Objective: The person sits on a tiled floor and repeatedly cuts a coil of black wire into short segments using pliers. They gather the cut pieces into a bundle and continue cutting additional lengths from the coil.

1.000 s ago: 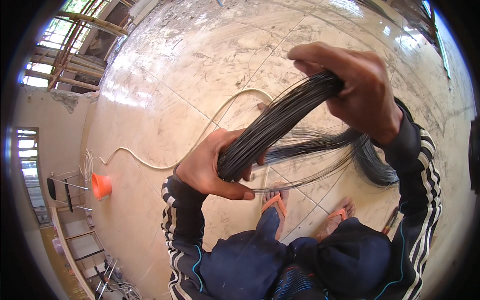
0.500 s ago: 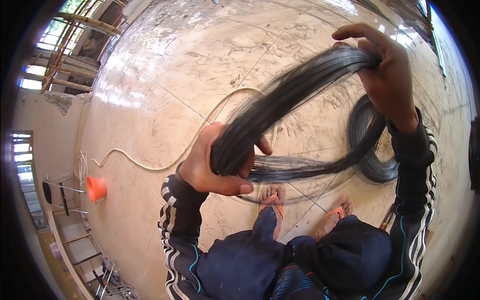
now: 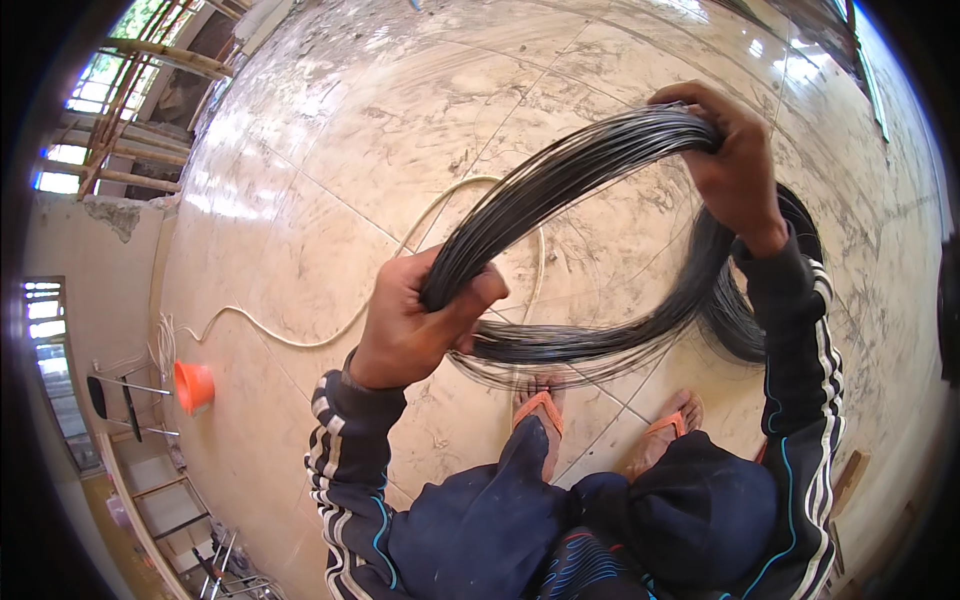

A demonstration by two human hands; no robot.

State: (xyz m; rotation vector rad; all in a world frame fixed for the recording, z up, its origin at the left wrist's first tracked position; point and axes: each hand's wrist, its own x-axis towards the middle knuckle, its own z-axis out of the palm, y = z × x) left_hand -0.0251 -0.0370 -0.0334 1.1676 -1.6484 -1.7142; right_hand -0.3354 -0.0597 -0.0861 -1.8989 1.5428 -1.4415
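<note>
A large coil of thin dark wire hangs between my two hands, its upper bundle arched from one to the other. My left hand wraps round the bundle's lower left end, thumb across the strands. At the upper right my right hand grips the other end, fingers curled over it. The lower part of the coil sags above my feet, with loose strands straying from it. A second loop of the wire twists away behind my right wrist and is partly hidden by the sleeve.
A pale cable snakes over the dusty tiled floor. An orange bucket stands at the left, near a metal-legged stool. My feet in orange sandals are below the coil. Wooden poles cross an opening at the upper left.
My right hand has come lower and a little left with its end of the wire. My left thumb has closed over the bundle. The loop at the right has swung behind my wrist.
</note>
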